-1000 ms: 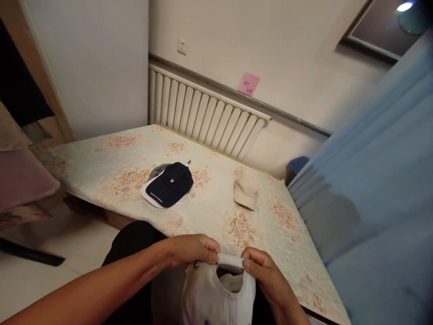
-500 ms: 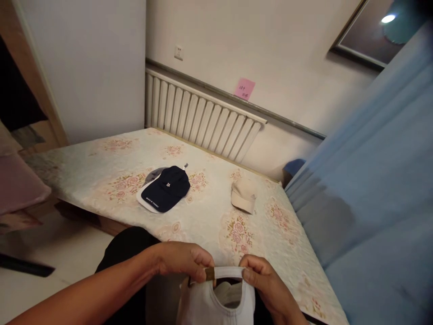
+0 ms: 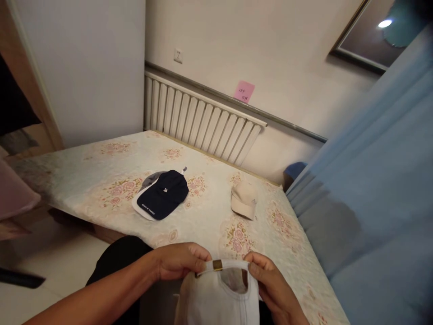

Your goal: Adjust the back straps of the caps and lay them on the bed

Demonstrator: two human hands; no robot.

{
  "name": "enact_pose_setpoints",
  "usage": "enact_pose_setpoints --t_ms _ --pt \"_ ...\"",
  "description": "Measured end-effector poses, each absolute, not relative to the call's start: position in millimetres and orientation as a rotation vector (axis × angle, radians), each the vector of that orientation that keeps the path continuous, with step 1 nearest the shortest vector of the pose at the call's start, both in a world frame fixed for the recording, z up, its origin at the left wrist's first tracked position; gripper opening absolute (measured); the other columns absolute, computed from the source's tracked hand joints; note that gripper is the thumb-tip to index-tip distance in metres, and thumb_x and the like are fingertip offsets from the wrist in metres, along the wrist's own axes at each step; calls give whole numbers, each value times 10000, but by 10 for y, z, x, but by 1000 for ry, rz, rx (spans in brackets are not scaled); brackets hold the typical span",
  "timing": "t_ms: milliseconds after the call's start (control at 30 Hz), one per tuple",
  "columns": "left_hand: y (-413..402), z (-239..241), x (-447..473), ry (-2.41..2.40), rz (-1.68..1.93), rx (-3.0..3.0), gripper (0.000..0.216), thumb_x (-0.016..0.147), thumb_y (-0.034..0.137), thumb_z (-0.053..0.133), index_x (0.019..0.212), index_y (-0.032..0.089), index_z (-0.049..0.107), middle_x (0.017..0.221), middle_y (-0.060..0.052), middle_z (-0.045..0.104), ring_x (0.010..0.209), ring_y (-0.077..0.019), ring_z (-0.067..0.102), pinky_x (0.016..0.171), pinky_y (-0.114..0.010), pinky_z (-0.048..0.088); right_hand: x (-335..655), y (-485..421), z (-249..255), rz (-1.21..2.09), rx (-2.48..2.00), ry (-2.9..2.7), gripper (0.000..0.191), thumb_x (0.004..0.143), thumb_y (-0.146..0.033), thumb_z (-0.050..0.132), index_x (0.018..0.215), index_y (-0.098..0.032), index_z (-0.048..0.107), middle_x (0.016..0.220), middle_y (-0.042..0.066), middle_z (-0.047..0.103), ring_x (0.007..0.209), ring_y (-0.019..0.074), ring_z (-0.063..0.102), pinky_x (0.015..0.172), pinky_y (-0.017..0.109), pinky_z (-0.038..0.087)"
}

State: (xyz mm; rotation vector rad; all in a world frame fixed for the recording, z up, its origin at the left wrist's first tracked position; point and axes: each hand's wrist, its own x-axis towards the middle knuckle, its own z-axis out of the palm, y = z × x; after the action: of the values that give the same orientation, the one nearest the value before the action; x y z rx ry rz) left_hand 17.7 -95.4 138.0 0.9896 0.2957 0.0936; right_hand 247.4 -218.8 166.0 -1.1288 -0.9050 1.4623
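A white baseball cap [image 3: 219, 298] is at the bottom of the view, its back opening and strap turned up toward me. My left hand [image 3: 181, 261] pinches the strap's left end, just beside a brass-coloured buckle [image 3: 217, 265]. At the strap's right end, my right hand [image 3: 265, 275] grips the cap's edge between thumb and fingers. The cap's brim is out of sight. On the bed, a navy cap [image 3: 165, 194] with a white logo lies over a white-brimmed one and something grey. A beige cap [image 3: 244, 200] sits farther right, apart from them.
The caps lie on a bed with a flowered cover [image 3: 209, 216]. Behind it are a white radiator [image 3: 199, 117] and a wall with a pink note [image 3: 244, 91]. A blue curtain [image 3: 368, 180] hangs along the right side. My dark-clothed knee [image 3: 118, 262] is at the bed's near edge.
The brass buckle has moved right along the strap, away from my left fingers. The white cap has turned slightly and risen a little, with both hands still on it.
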Motion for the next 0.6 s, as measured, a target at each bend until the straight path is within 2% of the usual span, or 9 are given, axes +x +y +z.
enact_pose_setpoints --t_ms 133,267,467,600 --pt "-584 1338 362 242 178 800 250 655 279 742 795 87 665 678 -37 620 586 -104 566 611 -222 422 2648 -1708 1676 1457 -1078 -826 260 711 -370 735 734 -131 635 637 25 631 547 105 516 552 213 350" --pt "1 1175 583 253 255 712 249 685 248 734 838 65 666 763 -76 663 667 -131 616 681 -237 453 2882 -1002 1544 1467 -1080 -731 295 605 -345 812 750 -129 671 651 38 671 553 124 566 564 220 404" --pt "871 672 885 352 364 596 129 751 157 646 852 79 661 786 -79 696 723 -163 663 740 -270 492 3208 -14 1058 1436 -1146 -648 281 552 -273 818 761 -127 701 673 34 696 588 139 599 616 241 455" --pt "1185 345 1047 400 338 516 181 760 122 592 925 67 642 789 -91 709 757 -190 679 803 -309 499 3334 393 681 1421 -1224 -616 245 545 -248 782 746 -133 700 674 38 706 618 173 620 618 267 469"
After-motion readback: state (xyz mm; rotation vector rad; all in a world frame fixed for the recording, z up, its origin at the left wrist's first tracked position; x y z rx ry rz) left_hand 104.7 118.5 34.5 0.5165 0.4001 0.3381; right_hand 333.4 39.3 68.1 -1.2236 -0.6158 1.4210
